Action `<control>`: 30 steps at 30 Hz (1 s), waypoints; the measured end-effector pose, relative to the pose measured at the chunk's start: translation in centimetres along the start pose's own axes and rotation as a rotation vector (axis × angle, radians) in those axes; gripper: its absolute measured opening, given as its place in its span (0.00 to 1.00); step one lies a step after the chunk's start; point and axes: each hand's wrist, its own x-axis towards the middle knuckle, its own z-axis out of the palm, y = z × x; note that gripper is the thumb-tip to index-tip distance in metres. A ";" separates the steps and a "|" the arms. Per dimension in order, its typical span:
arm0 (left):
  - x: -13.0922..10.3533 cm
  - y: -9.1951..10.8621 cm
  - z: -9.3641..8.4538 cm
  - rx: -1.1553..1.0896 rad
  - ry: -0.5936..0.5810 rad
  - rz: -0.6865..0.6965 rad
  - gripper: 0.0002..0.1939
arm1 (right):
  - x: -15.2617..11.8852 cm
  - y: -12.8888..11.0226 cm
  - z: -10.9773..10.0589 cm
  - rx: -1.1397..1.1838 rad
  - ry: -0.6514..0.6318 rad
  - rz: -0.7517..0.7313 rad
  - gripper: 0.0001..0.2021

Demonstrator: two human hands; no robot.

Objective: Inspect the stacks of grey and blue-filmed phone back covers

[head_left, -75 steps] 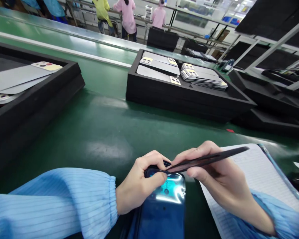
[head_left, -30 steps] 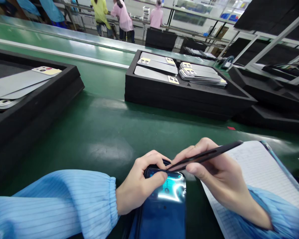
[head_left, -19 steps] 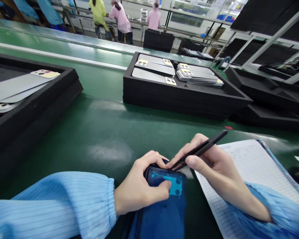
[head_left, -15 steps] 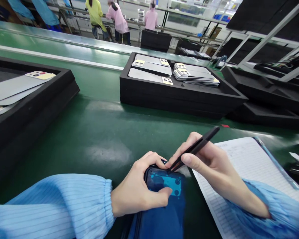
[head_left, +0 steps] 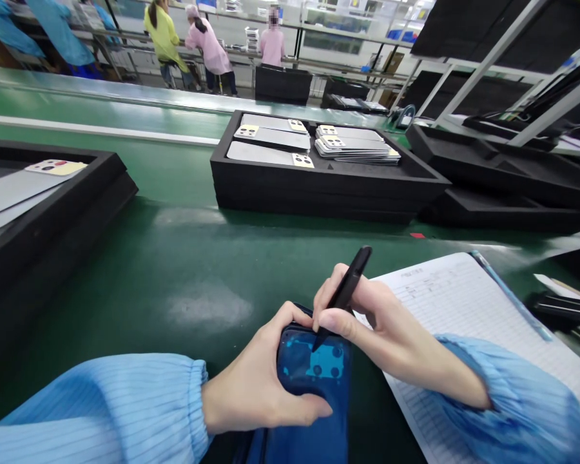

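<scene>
A dark blue phone-shaped panel (head_left: 314, 412) lies near the front edge, with a lighter blue patch and round camera spots (head_left: 326, 362) at its top end. My left hand (head_left: 265, 380) is closed around the panel's left side, fingers at its top edge and thumb across its face. Black tweezers (head_left: 350, 277) are pinched in my right hand (head_left: 367, 316), tip pointing down onto the light blue patch. The tweezers' lower part is partly covered by my fingers. What lies beneath the panel is mostly hidden.
A black tray (head_left: 319, 193) holding silver phone back panels (head_left: 265, 154) stands ahead. Another black tray (head_left: 101, 167) is at the left, and further black trays (head_left: 502, 167) are at the right. A written sheet (head_left: 430, 296) lies beside my right arm. People work in the background.
The tweezers have turned more upright, their tip moving from the panel's top edge onto the light blue patch. My left thumb has slid lower, baring more of the camera spots. The view has shifted slightly.
</scene>
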 end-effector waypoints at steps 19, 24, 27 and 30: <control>0.2 -0.4 0.1 -0.002 0.083 0.062 0.22 | -0.7 -0.2 0.7 -0.104 -0.005 -0.180 0.04; 0.2 -0.7 0.1 -0.044 0.074 0.057 0.22 | -0.9 -0.1 1.2 -0.182 0.018 -0.334 0.04; 0.3 -0.8 0.1 -0.103 0.077 0.112 0.23 | -1.1 0.0 1.6 -0.336 0.024 -0.558 0.04; 0.4 -0.7 0.1 -0.163 0.050 0.127 0.24 | -1.6 0.3 2.0 -0.432 0.131 -0.775 0.05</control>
